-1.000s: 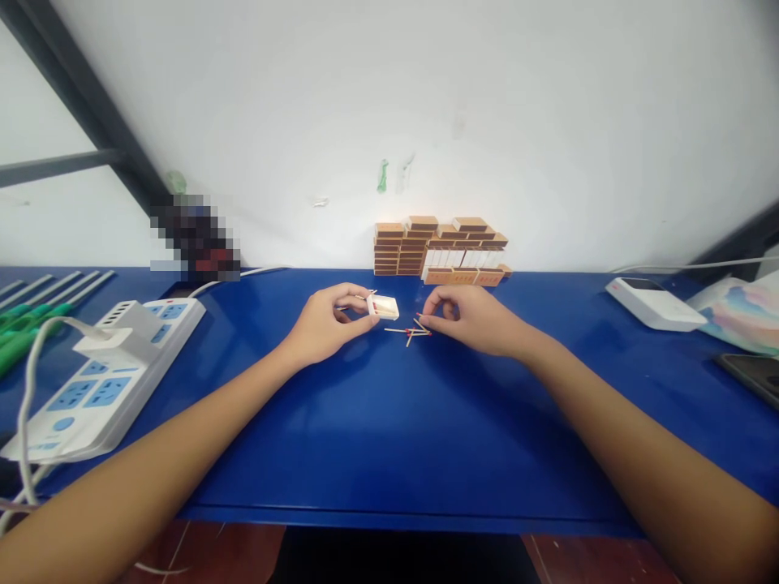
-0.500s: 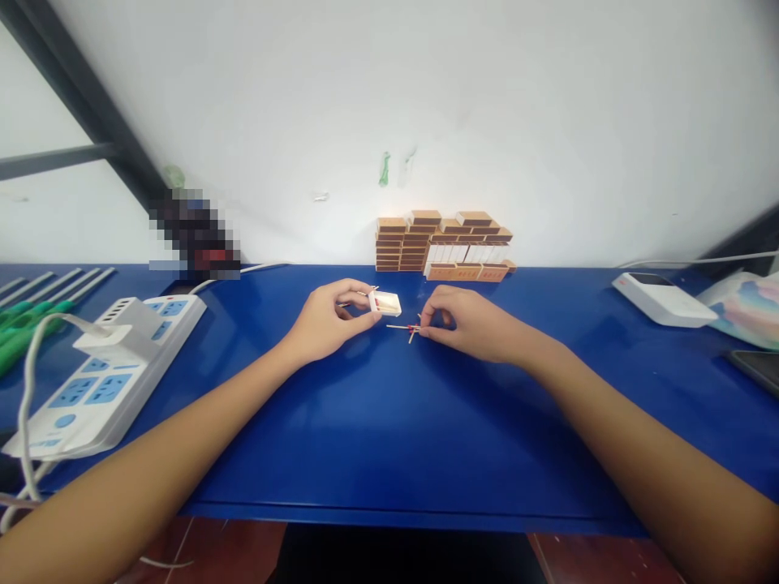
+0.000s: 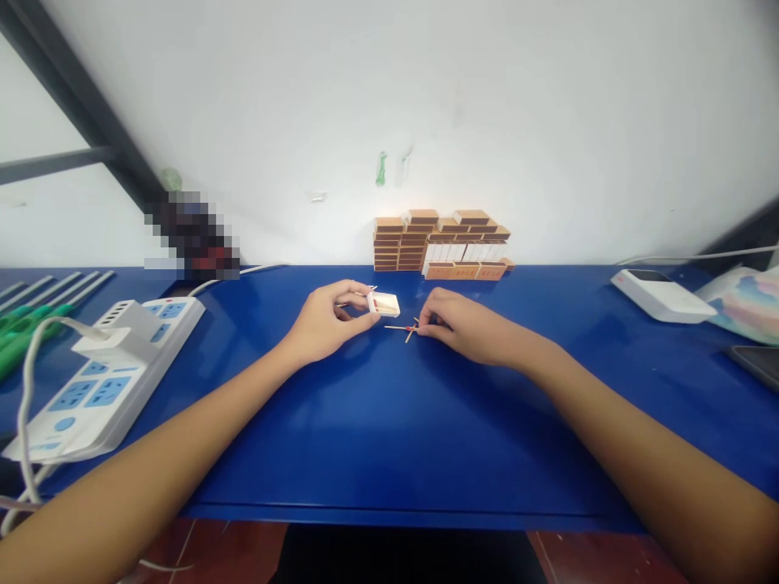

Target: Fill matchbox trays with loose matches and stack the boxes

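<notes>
Between the thumb and fingers of my left hand [image 3: 333, 323] is a small white matchbox tray [image 3: 385, 305], tilted toward me with a few matches inside. A match or two also stick out near those fingertips. Several matches [image 3: 409, 328] lie on the blue table just right of the tray, their red heads meeting in the middle and their sticks pointing outward. My right hand [image 3: 456, 324] is closed in a pinch at the right side of this cluster, on a match whose far part its fingers hide.
Stacked matchboxes [image 3: 441, 243] stand against the white wall. A power strip [image 3: 109, 381] with a plugged-in white adapter and cable lies left, near green-handled tools [image 3: 36, 316]. To the right are a white device [image 3: 662, 297], a colourful pouch [image 3: 746, 304] and a dark phone-like object [image 3: 758, 365].
Both hands have stayed almost in place. My right fingers are still pinched at the match cluster, and the matches there have shifted very slightly.
</notes>
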`<action>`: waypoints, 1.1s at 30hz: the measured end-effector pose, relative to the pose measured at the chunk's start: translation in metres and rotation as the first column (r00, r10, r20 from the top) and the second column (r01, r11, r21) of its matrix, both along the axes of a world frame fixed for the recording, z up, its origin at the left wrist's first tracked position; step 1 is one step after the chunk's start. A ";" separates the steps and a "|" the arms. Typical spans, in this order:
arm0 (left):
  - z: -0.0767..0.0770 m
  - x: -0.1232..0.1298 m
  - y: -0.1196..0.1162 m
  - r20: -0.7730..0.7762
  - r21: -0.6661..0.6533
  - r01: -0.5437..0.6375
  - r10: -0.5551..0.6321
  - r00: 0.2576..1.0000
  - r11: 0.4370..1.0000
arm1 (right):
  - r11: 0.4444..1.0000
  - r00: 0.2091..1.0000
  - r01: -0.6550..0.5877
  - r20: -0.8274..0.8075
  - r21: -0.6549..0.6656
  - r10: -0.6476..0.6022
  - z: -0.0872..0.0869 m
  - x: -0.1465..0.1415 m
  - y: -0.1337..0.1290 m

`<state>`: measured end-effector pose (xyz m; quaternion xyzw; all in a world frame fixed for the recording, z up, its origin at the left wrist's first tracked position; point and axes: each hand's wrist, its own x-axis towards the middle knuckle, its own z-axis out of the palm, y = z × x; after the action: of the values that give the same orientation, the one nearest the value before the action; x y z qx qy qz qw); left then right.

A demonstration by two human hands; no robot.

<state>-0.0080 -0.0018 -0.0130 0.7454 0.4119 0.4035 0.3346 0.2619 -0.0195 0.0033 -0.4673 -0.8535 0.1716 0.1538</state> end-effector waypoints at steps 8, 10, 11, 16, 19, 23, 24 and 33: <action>0.000 0.000 -0.001 0.005 -0.020 0.015 -0.015 1.000 1.000 | 0.990 0.988 0.060 -0.151 0.127 -0.040 0.007 0.000 -0.001; 0.000 0.001 -0.002 0.011 -0.020 0.023 -0.023 1.000 1.000 | 0.977 0.976 0.084 -0.213 0.194 -0.041 0.006 -0.001 0.000; 0.000 0.002 -0.003 0.013 -0.021 0.026 -0.026 1.000 0.999 | 0.973 0.971 0.090 -0.235 0.212 -0.039 0.005 -0.001 0.001; 0.003 0.005 -0.008 0.001 -0.007 0.066 -0.066 0.998 0.998 | 0.976 0.957 0.066 -0.289 0.207 -0.004 -0.004 -0.007 0.001; 0.006 0.006 -0.011 -0.010 0.019 0.101 -0.101 0.995 0.995 | 0.953 0.948 0.013 -0.306 0.301 0.084 -0.007 -0.013 0.000; 0.009 0.008 -0.015 -0.013 0.032 0.148 -0.148 0.989 0.989 | 0.911 0.957 -0.057 -0.237 0.408 0.166 -0.005 -0.020 -0.006; 0.009 0.008 -0.015 -0.013 0.034 0.156 -0.156 0.988 0.987 | 0.907 0.961 -0.065 -0.219 0.415 0.169 -0.003 -0.021 -0.008; 0.008 0.009 -0.017 0.019 -0.010 0.197 -0.196 0.980 0.980 | 0.894 0.960 -0.079 -0.208 0.441 0.188 0.000 -0.023 -0.015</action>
<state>0.0006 -0.0191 -0.0046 0.7767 0.3357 0.3727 0.3810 0.2392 -0.0344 0.0035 -0.3371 -0.8749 0.0465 0.3447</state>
